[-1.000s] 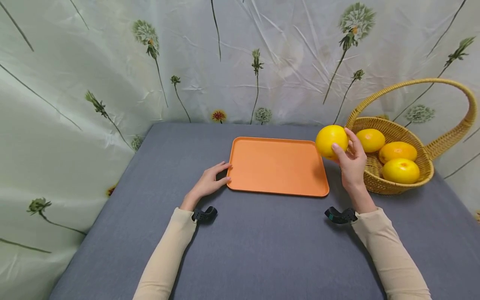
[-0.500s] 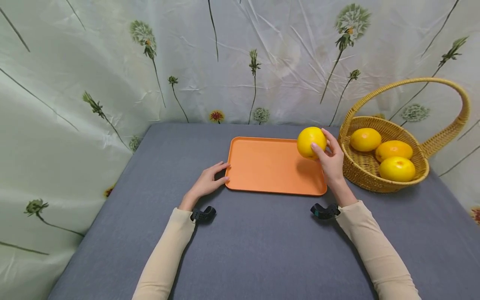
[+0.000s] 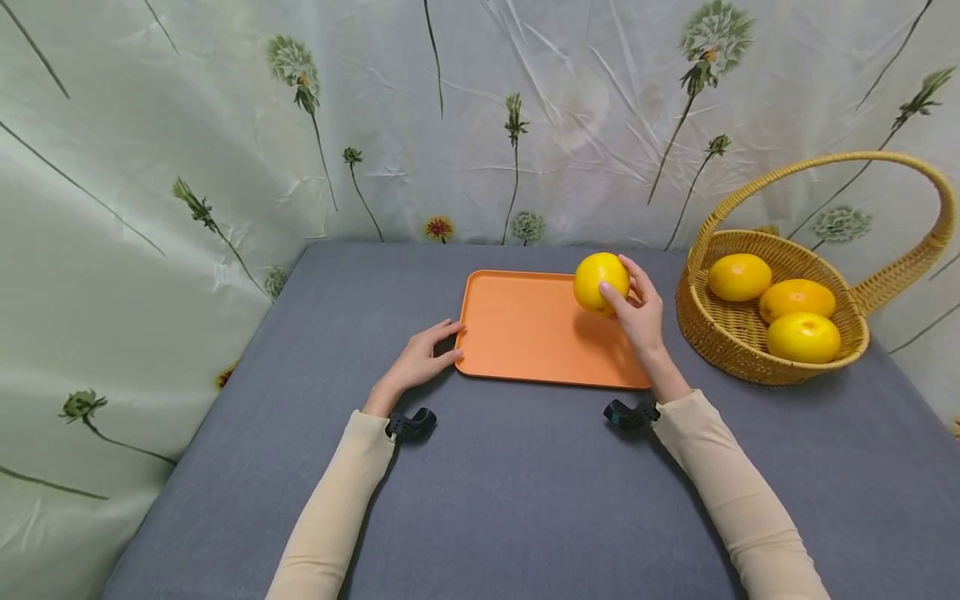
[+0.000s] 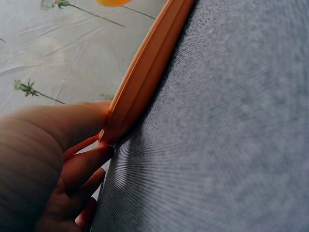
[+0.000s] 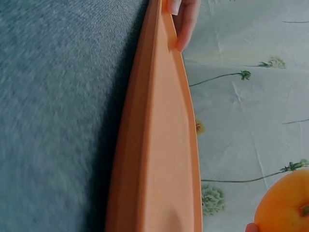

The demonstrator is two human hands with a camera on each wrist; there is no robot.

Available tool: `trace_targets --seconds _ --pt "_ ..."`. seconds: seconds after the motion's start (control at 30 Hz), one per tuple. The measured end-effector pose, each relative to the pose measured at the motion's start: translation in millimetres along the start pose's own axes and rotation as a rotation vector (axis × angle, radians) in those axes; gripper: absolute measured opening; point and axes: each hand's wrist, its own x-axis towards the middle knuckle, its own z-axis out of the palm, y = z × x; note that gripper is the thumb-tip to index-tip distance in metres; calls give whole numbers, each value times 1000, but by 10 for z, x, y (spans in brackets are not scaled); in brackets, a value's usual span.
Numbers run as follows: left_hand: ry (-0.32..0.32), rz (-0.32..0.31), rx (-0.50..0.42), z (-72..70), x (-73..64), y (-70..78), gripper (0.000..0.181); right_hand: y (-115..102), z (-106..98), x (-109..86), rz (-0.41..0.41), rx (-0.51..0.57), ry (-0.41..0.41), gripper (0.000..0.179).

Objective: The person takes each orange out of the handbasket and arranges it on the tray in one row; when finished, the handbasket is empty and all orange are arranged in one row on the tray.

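Observation:
My right hand (image 3: 640,319) grips a round yellow orange (image 3: 599,283) between thumb and fingers, held above the right part of an orange rectangular tray (image 3: 525,333). The fruit's shadow falls on the tray floor beneath it. In the right wrist view the orange (image 5: 282,205) shows its stem end, with one fingertip at its lower side. My left hand (image 3: 420,358) lies at the tray's left edge, thumb and fingers extended and spread apart, their tips on the rim. The left wrist view shows the thumb and fingers (image 4: 84,166) touching the tray corner.
A wicker basket (image 3: 720,350) with a tall arched handle stands on the right side of the table, holding several more yellow-orange fruits (image 3: 797,300). Grey cloth (image 3: 495,483) covers the table. A flower-printed curtain (image 3: 585,183) hangs behind it.
My right hand has carried the orange leftward from beside the basket to above the tray's right part. The left hand stays at the tray's left edge.

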Motion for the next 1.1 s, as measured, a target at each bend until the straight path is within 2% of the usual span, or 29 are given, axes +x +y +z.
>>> trace_targets --seconds 0.13,0.6,0.9,1.1 --pt "2 1 -10 -4 1 7 50 3 76 9 17 -41 -17 54" --pt "5 -4 -9 -17 30 40 50 36 319 45 48 -77 -114 56" --pt "3 -2 -4 -11 -39 -1 51 102 518 15 147 -53 -175 56" --pt "1 8 -6 4 -24 -3 51 87 620 29 159 -66 -191 56"
